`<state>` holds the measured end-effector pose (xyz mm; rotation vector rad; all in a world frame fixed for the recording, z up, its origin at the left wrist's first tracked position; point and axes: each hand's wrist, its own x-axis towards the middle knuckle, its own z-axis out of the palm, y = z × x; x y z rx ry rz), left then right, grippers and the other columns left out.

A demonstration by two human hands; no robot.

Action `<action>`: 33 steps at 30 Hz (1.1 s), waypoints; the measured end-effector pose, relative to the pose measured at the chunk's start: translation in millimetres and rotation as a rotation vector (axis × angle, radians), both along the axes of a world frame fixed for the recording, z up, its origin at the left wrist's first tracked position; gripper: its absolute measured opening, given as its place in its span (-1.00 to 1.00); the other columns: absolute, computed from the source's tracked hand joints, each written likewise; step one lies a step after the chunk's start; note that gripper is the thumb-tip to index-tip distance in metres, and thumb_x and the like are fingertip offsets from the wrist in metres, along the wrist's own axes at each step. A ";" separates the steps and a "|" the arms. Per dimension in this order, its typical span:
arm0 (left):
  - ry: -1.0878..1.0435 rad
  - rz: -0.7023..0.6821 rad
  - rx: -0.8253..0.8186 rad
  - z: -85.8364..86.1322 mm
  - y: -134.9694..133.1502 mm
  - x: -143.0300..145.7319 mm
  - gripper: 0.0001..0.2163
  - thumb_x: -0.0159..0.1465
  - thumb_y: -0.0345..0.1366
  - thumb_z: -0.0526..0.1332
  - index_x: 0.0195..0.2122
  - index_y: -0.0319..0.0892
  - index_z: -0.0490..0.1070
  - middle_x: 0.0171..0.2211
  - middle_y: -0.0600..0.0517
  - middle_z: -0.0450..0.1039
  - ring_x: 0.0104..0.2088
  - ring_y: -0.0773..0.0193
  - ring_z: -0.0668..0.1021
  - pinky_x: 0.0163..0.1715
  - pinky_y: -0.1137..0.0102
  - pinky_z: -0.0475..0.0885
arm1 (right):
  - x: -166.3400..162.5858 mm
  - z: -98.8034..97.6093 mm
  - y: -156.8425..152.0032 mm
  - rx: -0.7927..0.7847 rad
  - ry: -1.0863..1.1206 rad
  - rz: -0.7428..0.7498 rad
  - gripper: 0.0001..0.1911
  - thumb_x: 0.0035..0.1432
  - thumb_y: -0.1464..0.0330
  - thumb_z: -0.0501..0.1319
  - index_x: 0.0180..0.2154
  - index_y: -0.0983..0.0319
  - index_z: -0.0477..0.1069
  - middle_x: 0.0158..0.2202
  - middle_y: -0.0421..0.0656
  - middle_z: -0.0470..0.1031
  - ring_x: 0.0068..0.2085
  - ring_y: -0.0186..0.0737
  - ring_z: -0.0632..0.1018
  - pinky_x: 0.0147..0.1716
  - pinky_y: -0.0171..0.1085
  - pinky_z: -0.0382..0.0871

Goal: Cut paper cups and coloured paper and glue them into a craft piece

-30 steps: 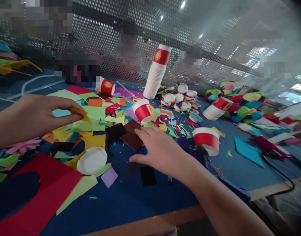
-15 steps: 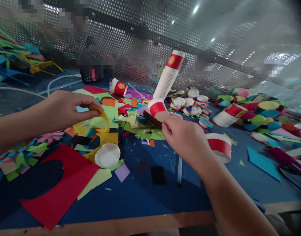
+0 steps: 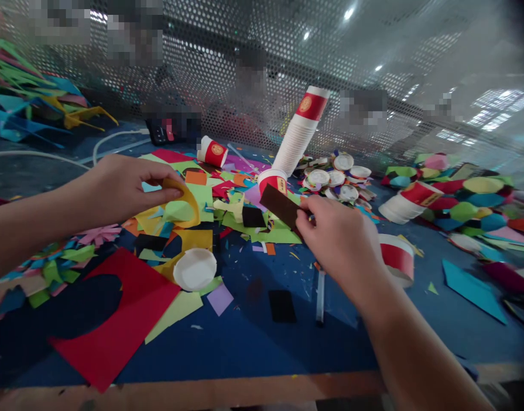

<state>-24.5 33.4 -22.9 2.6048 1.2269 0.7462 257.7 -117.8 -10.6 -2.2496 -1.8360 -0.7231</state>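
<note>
Evidently, the right hand (image 3: 337,238) pinches a dark brown, flat paper piece (image 3: 279,206) by one end, over the blue tabletop (image 3: 245,348); the left hand (image 3: 127,185) pinches a curved yellow paper strip (image 3: 195,209). Both should prove light, the strip floppy and tearable; edge holds appear suitable.

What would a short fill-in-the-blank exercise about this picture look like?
The left hand holds a curved paper strip coloured ____.
The right hand holds a piece of paper coloured ____.
The tall stack is made of nested ____.
At front left, the large sheet with a rounded cut-out is ____.

Missing words: yellow; brown; cups; red.
</note>
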 end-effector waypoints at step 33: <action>-0.952 0.122 -0.286 19.6 -0.4 7.1 -0.76 0.10 -0.47 0.32 -0.18 -0.19 0.51 -0.68 0.23 0.24 -0.77 0.54 0.22 -0.85 0.63 0.12 | -9.9 -3.2 -18.7 0.603 -0.182 0.427 -0.87 0.20 0.52 0.22 -0.23 0.25 0.51 -0.45 -0.14 0.56 -0.46 -0.22 0.56 -0.51 -0.27 0.29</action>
